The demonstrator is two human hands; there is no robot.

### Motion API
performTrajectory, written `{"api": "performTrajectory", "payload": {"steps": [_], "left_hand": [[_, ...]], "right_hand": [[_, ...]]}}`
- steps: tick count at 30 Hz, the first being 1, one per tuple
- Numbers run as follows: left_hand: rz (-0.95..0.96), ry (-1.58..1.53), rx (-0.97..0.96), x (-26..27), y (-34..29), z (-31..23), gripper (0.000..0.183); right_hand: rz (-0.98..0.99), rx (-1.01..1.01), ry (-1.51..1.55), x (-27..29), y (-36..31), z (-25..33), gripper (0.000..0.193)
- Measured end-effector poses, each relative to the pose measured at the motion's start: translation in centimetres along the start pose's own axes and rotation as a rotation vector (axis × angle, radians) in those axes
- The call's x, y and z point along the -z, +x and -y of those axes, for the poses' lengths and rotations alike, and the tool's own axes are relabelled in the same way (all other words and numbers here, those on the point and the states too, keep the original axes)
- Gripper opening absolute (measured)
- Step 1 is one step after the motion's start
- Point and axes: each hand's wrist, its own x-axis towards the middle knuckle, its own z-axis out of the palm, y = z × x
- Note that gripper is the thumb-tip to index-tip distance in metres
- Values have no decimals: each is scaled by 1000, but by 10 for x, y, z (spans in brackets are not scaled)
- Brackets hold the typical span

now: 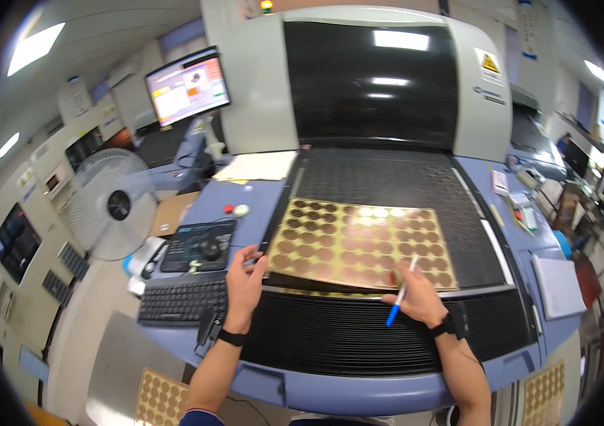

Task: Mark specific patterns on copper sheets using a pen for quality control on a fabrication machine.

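The bare left grip (245, 282) was at the left edge of a thin, rectangular gold panel (359, 245) patterned with brown discs. The right grip (421, 297) held a white, blue-ended pen (401, 292) over the panel's near edge. A black, rectangular keyboard (181, 302) lay on the blue-grey counter (261, 200) to the left.

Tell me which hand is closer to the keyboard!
Left. The left hand is just right of the keyboard. The right hand, with the pen, is much farther right, by the sheet's near edge.
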Motion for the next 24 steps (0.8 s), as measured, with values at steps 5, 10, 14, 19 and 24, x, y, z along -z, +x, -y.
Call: {"api": "performTrajectory", "payload": {"steps": [5, 10, 14, 19, 24], "left_hand": [[-39, -425, -9, -1, -32, -24, 52], [242, -328, -1, 21, -115, -39, 87], [-128, -257, 44, 61, -180, -41, 63], [-206, 10, -48, 106, -214, -4, 69], [-223, -36, -32, 120, -217, 39, 83]], "right_hand": [[-271, 138, -161, 13, 14, 27, 30], [-195, 135, -66, 21, -41, 126, 35], [52, 88, 315, 38, -114, 153, 67], [-304, -263, 825, 57, -149, 104, 41], [-264, -512, 548, 37, -154, 87, 24]]}}
